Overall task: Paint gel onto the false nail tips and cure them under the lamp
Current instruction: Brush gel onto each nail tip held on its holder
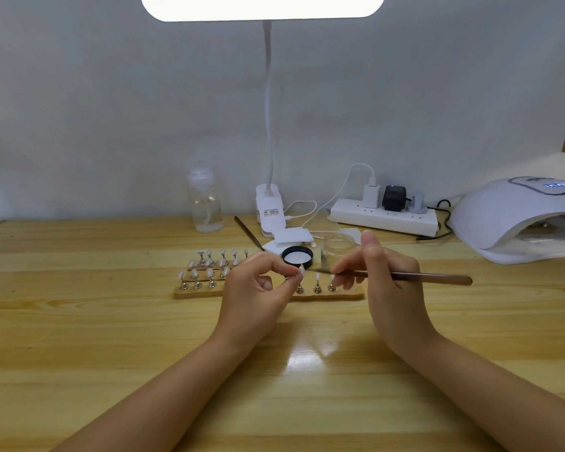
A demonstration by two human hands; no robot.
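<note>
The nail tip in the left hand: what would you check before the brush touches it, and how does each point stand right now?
1. Nail tip held firm: ok, the left hand pinches it between thumb and fingertip.
2. Brush under control: ok, the right hand has a pen-like grip on it, bristles aimed at the tip.
3. Gel on the bristles: cannot tell, too small to see.
4. Gel within reach: ok, the open black-rimmed lid and the clear jar sit just behind the hands.
5. Curing lamp powered: ok, its display is lit.
6. Free stand on the wooden strip for this tip: cannot tell, the hands hide part of it.
</note>
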